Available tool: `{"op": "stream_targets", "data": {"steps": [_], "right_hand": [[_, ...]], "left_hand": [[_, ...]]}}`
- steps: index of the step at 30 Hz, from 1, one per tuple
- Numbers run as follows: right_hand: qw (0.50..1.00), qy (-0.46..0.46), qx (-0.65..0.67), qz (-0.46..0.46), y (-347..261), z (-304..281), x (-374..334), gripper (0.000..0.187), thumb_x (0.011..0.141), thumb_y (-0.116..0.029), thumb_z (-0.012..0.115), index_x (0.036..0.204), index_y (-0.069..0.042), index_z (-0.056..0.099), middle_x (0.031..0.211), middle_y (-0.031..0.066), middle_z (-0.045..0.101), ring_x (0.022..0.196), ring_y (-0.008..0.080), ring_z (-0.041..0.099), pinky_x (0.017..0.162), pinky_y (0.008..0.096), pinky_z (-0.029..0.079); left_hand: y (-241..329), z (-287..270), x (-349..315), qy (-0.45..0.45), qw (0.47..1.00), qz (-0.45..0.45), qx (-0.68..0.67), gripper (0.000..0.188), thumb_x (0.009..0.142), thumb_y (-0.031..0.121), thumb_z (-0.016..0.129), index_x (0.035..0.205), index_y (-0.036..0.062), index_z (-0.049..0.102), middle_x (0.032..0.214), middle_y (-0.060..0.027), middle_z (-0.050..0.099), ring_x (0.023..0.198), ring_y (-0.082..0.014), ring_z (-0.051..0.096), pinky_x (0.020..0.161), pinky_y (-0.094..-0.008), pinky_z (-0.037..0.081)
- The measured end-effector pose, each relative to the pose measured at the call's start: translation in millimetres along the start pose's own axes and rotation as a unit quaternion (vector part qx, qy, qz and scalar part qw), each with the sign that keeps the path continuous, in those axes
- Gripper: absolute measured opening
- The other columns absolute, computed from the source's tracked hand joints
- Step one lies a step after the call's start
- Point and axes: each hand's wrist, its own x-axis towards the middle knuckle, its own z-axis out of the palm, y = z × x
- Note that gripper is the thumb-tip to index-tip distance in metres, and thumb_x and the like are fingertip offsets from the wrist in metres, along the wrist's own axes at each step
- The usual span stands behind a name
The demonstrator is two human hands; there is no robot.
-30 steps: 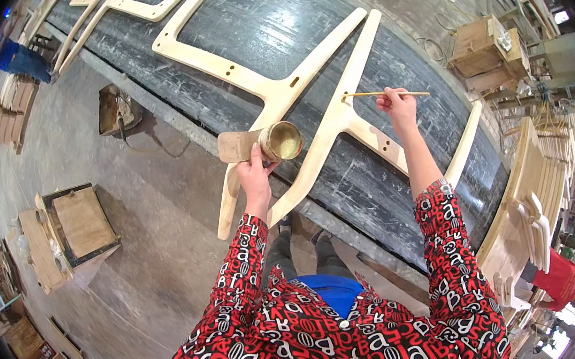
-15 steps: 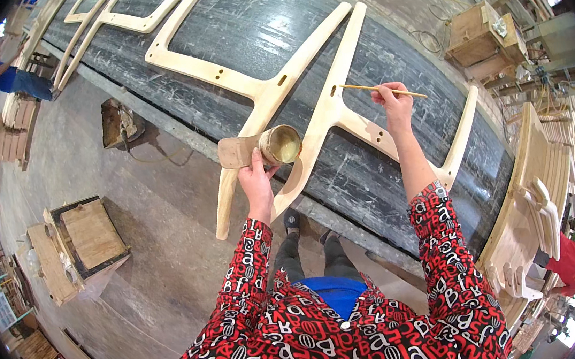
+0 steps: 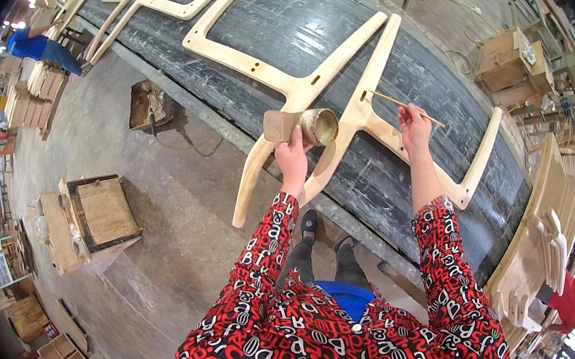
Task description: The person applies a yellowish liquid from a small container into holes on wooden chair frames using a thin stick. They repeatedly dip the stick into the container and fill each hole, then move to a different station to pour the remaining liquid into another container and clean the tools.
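My left hand (image 3: 291,161) is closed on a round cup (image 3: 319,127) with a pale, creamy substance inside, tilted toward me. A flat wooden piece (image 3: 279,125) juts from the cup's left side. Pinched in my right hand (image 3: 414,128) is a thin wooden stick (image 3: 387,97). Its far tip is at the dark slot (image 3: 365,95) in a pale wooden chair side frame (image 3: 351,122); whether it goes inside is too small to tell. Beside it lies a second frame of the same shape (image 3: 299,86), partly behind the cup.
The frames lie on a long dark table (image 3: 299,24), with more frames at its far left. Curved wooden parts (image 3: 551,250) are stacked at the right. A wooden box stand (image 3: 105,212) and a dirty metal pan (image 3: 150,104) sit on the floor at left. Two people work farther off.
The whole scene has shifted rightward and slightly down in view. Both hands keep their holds, and the stick's tip stays at the same slot.
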Motion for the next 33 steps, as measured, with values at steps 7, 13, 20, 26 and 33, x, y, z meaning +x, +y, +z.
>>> {"op": "stream_targets", "data": {"steps": [7, 13, 20, 26, 33], "right_hand": [[0.944, -0.209, -0.204, -0.152, -52, 43, -69, 0.014, 0.088, -0.013, 0.058, 0.081, -0.003, 0.052, 0.071, 0.0065, 0.061, 0.060, 0.0108, 0.059, 0.055, 0.0236, 0.048], [0.887, -0.211, -0.374, -0.168, -82, 31, -89, 0.019, 0.088, -0.018, 0.057, 0.078, -0.002, 0.052, 0.069, 0.0052, 0.061, 0.063, 0.0090, 0.060, 0.057, 0.0221, 0.048], [0.965, -0.171, -0.171, -0.102, -97, 3, -96, 0.021, 0.088, -0.019, 0.057, 0.077, -0.004, 0.048, 0.070, 0.0084, 0.061, 0.056, 0.0105, 0.059, 0.052, 0.0237, 0.049], [0.987, -0.138, 0.012, 0.079, -93, -35, -87, 0.015, 0.088, -0.017, 0.057, 0.081, -0.005, 0.050, 0.071, 0.0095, 0.061, 0.057, 0.0132, 0.060, 0.052, 0.0259, 0.052], [0.980, -0.197, 0.002, -0.009, -96, -60, -94, 0.009, 0.083, -0.004, 0.058, 0.090, 0.000, 0.054, 0.084, 0.0106, 0.061, 0.075, 0.0176, 0.062, 0.069, 0.0294, 0.053]], "left_hand": [[17, 30, 4, -0.033, 0.998, 0.061, 0.005, 0.035, 0.093, 0.026, 0.051, 0.095, -0.0075, 0.059, 0.087, -0.0078, 0.062, 0.073, -0.0124, 0.061, 0.061, -0.0266, 0.054], [42, 71, -33, -0.125, 0.990, 0.064, 0.030, 0.030, 0.093, 0.025, 0.050, 0.103, -0.0030, 0.058, 0.093, -0.0073, 0.061, 0.080, -0.0125, 0.061, 0.066, -0.0266, 0.055], [69, 94, -64, -0.166, 0.976, 0.130, 0.052, 0.028, 0.094, 0.022, 0.048, 0.110, -0.0003, 0.055, 0.100, -0.0062, 0.059, 0.086, -0.0118, 0.059, 0.070, -0.0263, 0.055], [52, 107, -75, -0.134, 0.987, 0.085, 0.009, 0.026, 0.094, 0.022, 0.048, 0.107, 0.0015, 0.055, 0.099, -0.0062, 0.059, 0.086, -0.0135, 0.060, 0.067, -0.0302, 0.057], [12, 105, -67, -0.117, 0.991, -0.011, -0.060, 0.024, 0.094, 0.023, 0.048, 0.107, 0.0035, 0.053, 0.098, -0.0053, 0.060, 0.086, -0.0135, 0.061, 0.065, -0.0310, 0.057]]}}
